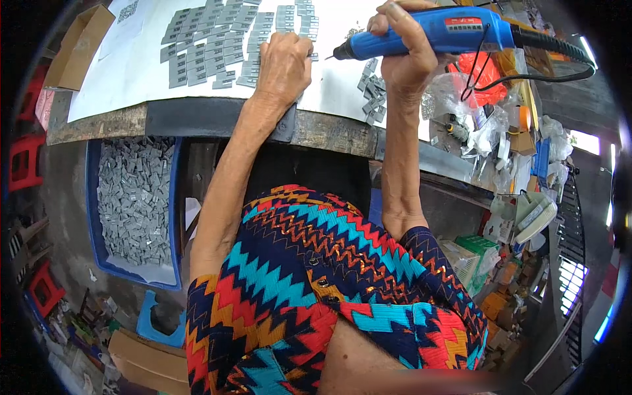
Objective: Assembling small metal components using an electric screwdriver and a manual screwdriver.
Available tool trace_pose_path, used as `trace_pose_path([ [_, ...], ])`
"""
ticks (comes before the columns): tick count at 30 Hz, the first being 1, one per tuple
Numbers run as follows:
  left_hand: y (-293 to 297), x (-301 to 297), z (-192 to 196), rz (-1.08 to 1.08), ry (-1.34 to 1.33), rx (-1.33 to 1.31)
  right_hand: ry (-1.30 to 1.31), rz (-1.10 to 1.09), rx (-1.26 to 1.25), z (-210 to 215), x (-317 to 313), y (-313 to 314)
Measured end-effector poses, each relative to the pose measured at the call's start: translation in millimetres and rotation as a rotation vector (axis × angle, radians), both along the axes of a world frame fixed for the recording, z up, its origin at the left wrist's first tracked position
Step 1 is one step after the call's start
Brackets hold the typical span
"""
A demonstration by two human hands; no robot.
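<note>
My right hand (409, 49) is wrapped around a blue electric screwdriver (428, 31), held almost level above the white tabletop sheet (342, 85). Its dark nose and thin bit point left, toward my left hand (286, 69). That hand rests on the sheet with its fingers curled down and closed; whatever they grip is hidden beneath them. Rows of small flat grey plastic pieces (204, 46) lie to the left of and beyond it. A looser pile of grey pieces (373, 92) sits below the screwdriver, beside my right wrist.
Under the table stands a blue bin (174, 217) full of grey pieces. An open cardboard box (78, 49) is at the table's left end. Plastic bags (484, 79) and clutter crowd the right end, near the screwdriver's black cable (553, 49). Red stools (26, 161) stand far left.
</note>
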State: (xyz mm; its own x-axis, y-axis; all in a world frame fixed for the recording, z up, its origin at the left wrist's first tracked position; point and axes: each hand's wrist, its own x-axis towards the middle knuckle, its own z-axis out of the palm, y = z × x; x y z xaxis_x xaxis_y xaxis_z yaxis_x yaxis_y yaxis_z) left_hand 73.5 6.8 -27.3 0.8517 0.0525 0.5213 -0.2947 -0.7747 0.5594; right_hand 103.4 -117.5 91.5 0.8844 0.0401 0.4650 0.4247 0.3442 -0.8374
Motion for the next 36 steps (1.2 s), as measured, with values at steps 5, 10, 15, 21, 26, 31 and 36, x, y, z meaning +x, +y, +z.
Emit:
trace_pose_path([
  [5,0,-1,-1,0.001,0.016,-0.024,-0.072,0.046,-0.05,-9,9,8],
  [10,-1,-2,-1,0.006,0.058,-0.054,-0.131,0.067,-0.052,-14,13,19],
  [15,-3,-1,6,0.007,0.062,-0.052,-0.104,0.037,-0.103,-13,13,20],
  [21,2,-3,-5,0.03,0.066,-0.047,-0.106,0.096,-0.083,-24,12,26],
  [26,-2,1,1,0.014,0.057,-0.051,-0.162,0.091,-0.109,-19,11,22],
  [31,-3,0,2,0.016,0.056,-0.058,-0.109,0.037,-0.186,-22,8,22],
  [36,-2,0,0,0.031,0.025,-0.055,-0.123,0.04,-0.176,-26,6,25],
])
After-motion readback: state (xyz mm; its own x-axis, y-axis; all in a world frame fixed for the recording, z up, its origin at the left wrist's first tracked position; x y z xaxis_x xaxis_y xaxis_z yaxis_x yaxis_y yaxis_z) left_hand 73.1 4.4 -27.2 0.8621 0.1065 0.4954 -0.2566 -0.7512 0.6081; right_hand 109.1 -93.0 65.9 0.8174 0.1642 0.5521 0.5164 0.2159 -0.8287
